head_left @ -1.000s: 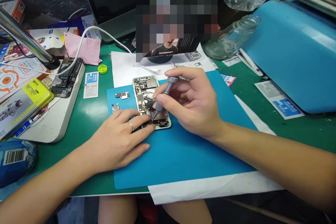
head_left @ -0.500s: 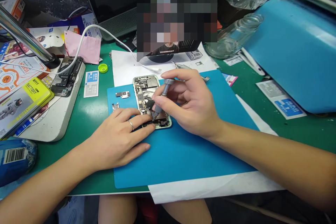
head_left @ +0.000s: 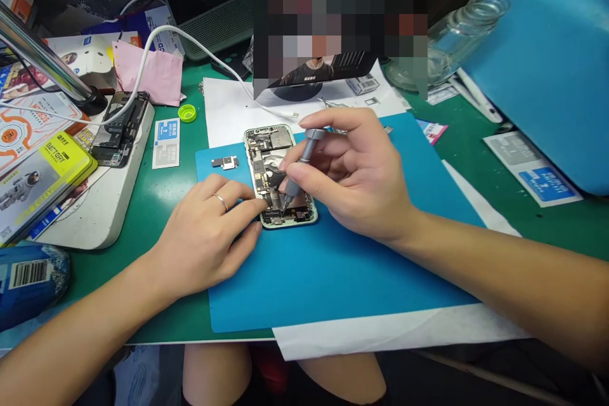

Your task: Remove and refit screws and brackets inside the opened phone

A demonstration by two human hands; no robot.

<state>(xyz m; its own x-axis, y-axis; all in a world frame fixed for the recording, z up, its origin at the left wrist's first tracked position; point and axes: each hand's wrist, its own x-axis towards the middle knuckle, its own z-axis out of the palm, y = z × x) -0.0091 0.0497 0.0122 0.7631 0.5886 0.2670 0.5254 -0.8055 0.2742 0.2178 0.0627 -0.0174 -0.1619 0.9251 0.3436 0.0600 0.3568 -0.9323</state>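
An opened smartphone (head_left: pixel 259 168) lies on the blue mat (head_left: pixel 333 279), its inner boards and parts bare. My right hand (head_left: pixel 361 171) holds a slim grey screwdriver (head_left: pixel 293 189) between thumb and fingers, the forefinger over its cap. The screwdriver leans, its tip down at the phone's lower part; I cannot tell whether it touches a screw. My left hand (head_left: pixel 209 235), with a ring on one finger, steadies the phone at its lower left edge with bent fingers. A small metal shield plate (head_left: pixel 225 163) lies on the mat left of the phone.
Another opened phone (head_left: pixel 121 130) lies on a white box at the left, near a yellow battery box (head_left: pixel 47 187). A white cable (head_left: pixel 190 51) arches over the back. A green cap (head_left: pixel 187 113), a glass jar (head_left: pixel 457 38) and sticker cards (head_left: pixel 533 168) lie around the mat.
My left fingers have drawn back leftward from across the phone's lower end to its edge. The screwdriver stays in my right hand, its tip still at the lower part. The camera view has shifted slightly.
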